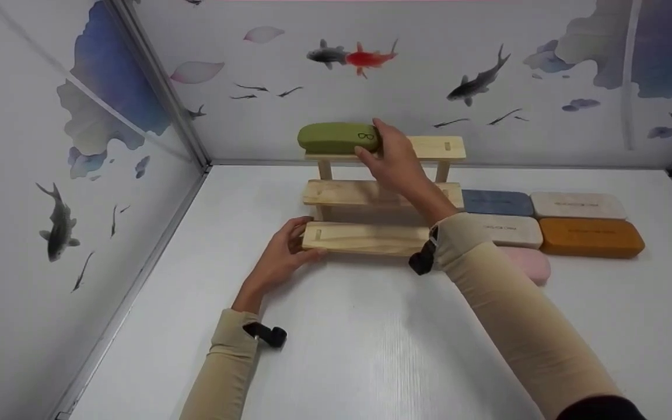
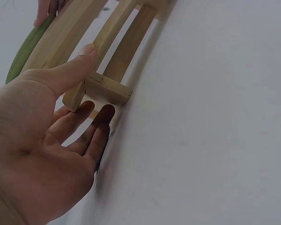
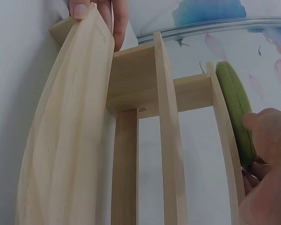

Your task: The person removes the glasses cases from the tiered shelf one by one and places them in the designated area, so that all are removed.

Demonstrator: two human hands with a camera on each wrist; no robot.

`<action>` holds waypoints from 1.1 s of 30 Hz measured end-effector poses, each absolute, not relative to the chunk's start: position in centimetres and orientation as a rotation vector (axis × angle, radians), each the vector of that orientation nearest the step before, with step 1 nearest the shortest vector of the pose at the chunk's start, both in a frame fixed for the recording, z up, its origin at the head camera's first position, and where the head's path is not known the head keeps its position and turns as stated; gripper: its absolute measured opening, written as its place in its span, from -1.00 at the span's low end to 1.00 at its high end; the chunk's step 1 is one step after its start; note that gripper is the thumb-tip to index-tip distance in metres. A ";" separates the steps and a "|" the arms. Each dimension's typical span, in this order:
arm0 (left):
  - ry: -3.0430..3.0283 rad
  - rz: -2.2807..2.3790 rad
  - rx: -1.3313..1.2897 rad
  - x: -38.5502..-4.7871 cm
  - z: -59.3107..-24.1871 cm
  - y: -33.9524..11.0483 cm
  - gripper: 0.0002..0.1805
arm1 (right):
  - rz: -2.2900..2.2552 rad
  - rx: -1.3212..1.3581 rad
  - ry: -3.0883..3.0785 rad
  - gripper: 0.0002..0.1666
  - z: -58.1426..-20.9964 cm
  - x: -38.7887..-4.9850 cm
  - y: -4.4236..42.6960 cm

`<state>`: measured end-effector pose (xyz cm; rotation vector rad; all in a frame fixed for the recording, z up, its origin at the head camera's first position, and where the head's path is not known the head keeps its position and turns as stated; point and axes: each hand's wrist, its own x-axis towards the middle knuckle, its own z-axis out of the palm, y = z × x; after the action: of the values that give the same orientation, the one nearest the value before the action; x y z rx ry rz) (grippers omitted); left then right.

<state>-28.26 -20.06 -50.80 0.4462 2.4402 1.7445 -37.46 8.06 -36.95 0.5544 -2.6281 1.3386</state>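
Note:
A green glasses case [image 1: 336, 138] with a small glasses drawing lies lengthwise on the left part of the top tier of a three-tier wooden rack [image 1: 371, 238]. My right hand [image 1: 394, 160] grips the case's right end, thumb at the front and fingers behind. In the right wrist view, the case [image 3: 235, 110] rests against the top board, the thumb pressing its side. My left hand [image 1: 283, 254] holds the left end of the rack's lowest tier. Seen from the left wrist, the thumb [image 2: 75, 70] lies along the board's edge, and the other fingers curl beside the end.
Right of the rack, several more glasses cases lie on the white table [image 1: 336, 350]: blue [image 1: 496, 202], beige [image 1: 578, 205], white [image 1: 511, 230], orange [image 1: 592, 237] and pink [image 1: 528, 262]. My right forearm partly covers some. Fish-patterned wall panels [image 1: 266, 128] stand behind and at the left.

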 end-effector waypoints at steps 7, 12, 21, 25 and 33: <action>2.425 1.762 0.441 -28.2 -50.8 -20.1 -0.16 | 1.303 0.507 -2.618 -0.10 -37.0 -37.2 7.7; 2.413 1.765 0.443 -28.2 -50.9 -20.1 -0.16 | 1.265 0.458 -2.632 -0.12 -37.1 -37.2 7.5; 2.408 1.768 0.452 -28.2 -50.7 -20.1 -0.15 | 1.284 0.447 -2.595 -0.28 -37.2 -37.1 7.5; 2.424 1.755 0.462 -28.3 -50.7 -20.1 -0.15 | 1.332 0.463 -2.574 -0.29 -37.3 -37.1 7.7; 2.433 1.751 0.463 -28.3 -50.9 -20.2 -0.12 | 1.375 0.490 -2.509 -0.37 -37.2 -36.7 8.0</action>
<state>-28.30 -20.15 -50.86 0.4629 2.4327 1.7510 -36.69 8.04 -37.17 0.4902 -2.5095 1.3751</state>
